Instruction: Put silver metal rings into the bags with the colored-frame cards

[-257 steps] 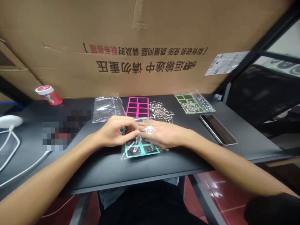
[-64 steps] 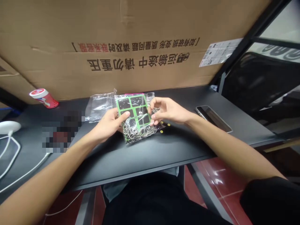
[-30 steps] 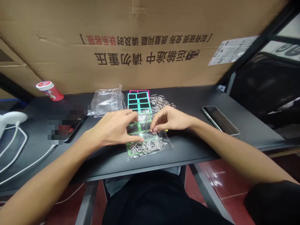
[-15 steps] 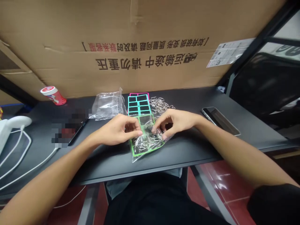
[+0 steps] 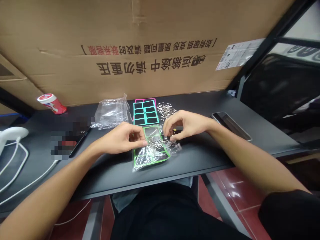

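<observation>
Dark desk (image 5: 112, 175) carries, near its front edge, a clear bag (image 5: 146, 158) of metal rings (image 5: 163, 141), long axis front-to-back between the hands: left hand (image 5: 123, 138) curled at its edge, right hand (image 5: 186, 125) pinching rings.

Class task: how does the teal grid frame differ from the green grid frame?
The teal plastic grid frame lies on a pink frame, untouched; the green grid frame lies under the left hand. The green frame is bagged in clear plastic with metal rings; the teal shows neither. Both are rectangular with dark panes.
</observation>
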{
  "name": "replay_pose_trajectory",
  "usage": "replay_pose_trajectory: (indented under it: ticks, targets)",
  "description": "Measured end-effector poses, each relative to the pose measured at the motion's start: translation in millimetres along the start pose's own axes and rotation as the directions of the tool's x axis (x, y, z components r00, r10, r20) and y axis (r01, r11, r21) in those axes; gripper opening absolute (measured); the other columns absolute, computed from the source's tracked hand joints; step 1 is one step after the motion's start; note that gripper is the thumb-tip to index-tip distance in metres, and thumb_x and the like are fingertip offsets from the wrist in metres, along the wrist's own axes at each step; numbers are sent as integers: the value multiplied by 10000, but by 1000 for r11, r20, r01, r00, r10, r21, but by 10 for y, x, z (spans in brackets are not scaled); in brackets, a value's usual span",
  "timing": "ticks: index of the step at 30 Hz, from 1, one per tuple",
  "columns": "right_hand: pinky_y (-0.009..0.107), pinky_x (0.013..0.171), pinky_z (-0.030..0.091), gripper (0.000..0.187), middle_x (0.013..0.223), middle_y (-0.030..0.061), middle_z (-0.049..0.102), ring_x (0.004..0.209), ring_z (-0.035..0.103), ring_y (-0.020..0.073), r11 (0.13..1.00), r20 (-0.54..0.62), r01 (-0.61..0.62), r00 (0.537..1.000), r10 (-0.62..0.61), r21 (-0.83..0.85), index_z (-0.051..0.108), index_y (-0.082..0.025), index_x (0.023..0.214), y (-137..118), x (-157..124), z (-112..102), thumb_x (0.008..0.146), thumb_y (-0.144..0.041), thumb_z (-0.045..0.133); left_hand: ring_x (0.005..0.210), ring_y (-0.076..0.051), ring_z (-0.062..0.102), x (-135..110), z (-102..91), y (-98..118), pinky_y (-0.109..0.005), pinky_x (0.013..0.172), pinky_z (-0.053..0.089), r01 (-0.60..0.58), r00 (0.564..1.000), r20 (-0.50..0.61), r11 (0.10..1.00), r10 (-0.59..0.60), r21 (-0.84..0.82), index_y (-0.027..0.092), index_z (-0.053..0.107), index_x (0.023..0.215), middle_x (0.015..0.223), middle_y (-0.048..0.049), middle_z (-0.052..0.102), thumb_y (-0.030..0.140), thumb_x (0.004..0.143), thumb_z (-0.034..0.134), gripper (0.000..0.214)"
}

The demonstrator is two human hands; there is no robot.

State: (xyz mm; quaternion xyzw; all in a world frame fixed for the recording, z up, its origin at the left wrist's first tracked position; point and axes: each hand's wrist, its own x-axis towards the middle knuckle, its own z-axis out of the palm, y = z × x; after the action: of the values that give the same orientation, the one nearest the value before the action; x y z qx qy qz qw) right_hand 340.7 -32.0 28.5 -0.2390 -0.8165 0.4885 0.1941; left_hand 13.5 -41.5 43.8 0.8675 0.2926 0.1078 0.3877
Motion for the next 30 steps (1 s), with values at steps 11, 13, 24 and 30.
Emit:
replay_pose_trajectory:
  ticks: [11,13,24,30]
  targets:
    - [329,752,667,287,941,26,805,838,751,178,933,-727,358,630,-273,-40,834,-246,872,70,37,-184,676,-280,1041,595,-101,567,-3,-8,5,-217,580,421,7,1000,22,1000,-7,26,176,739,885,685,19,679,456,971,772,295]
    - [348,778,668,282,959,24,800,856,753,187,916,-796,382,513,-321,-123,822,-257,876,102,66,-207,695,-301,1034,597,-102,566,-4,-6,4,-217,583,421,6,1000,23,1000,-7,24,176,735,883,683,19,677,457,973,769,297]
    - [500,1084,610,279,1196,101,808,1176,750,293,977,-741,21,649,-174,-211,802,-224,998,270,51,-233,842,-436,893,585,-105,576,-2,-10,32,-214,572,440,-11,1000,-7,1000,11,-7,172,736,868,677,10,687,462,970,764,309]
    - [501,1146,573,129,1288,88,783,1270,718,283,960,-636,58,737,-227,-275,805,-252,1048,196,39,-153,969,-334,745,594,-109,584,-2,-8,46,-220,578,442,-5,1000,-4,1000,5,-6,169,729,867,679,4,685,472,972,762,322]
